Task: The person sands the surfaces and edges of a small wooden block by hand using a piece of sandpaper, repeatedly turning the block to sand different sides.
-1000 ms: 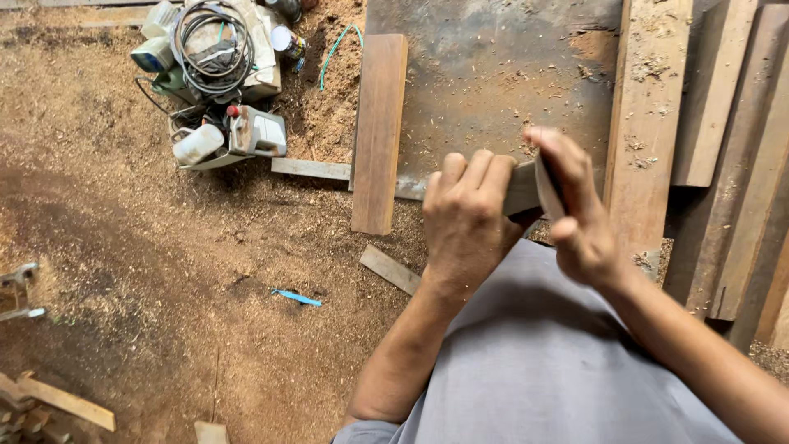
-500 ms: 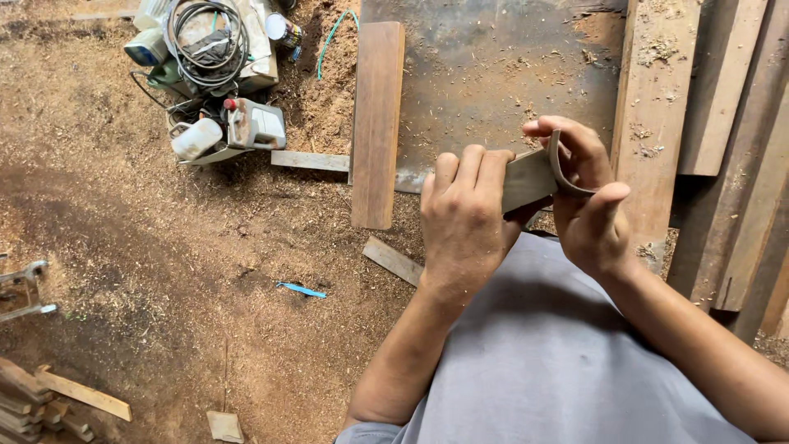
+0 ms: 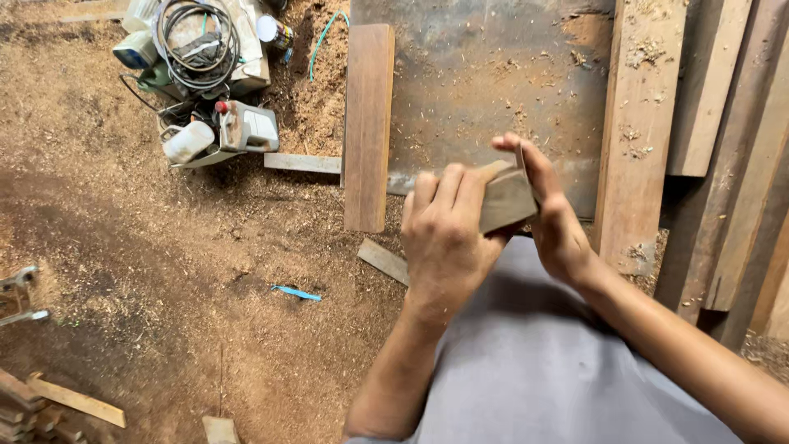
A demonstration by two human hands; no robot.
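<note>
Item: wood block, which I hold clamped in left hand with right hand pinching its far end; best kept steady above grey lap.

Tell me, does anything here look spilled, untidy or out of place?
Yes. Sawdust covers the floor, offcuts lie loose, and a tangled cable sits on piled tools. The left hand and right hand hold a wood block normally.

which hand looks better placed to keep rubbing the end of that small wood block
Probably the right hand: its fingers curl over the wood block's end, while the left hand grips the block's body.
</note>
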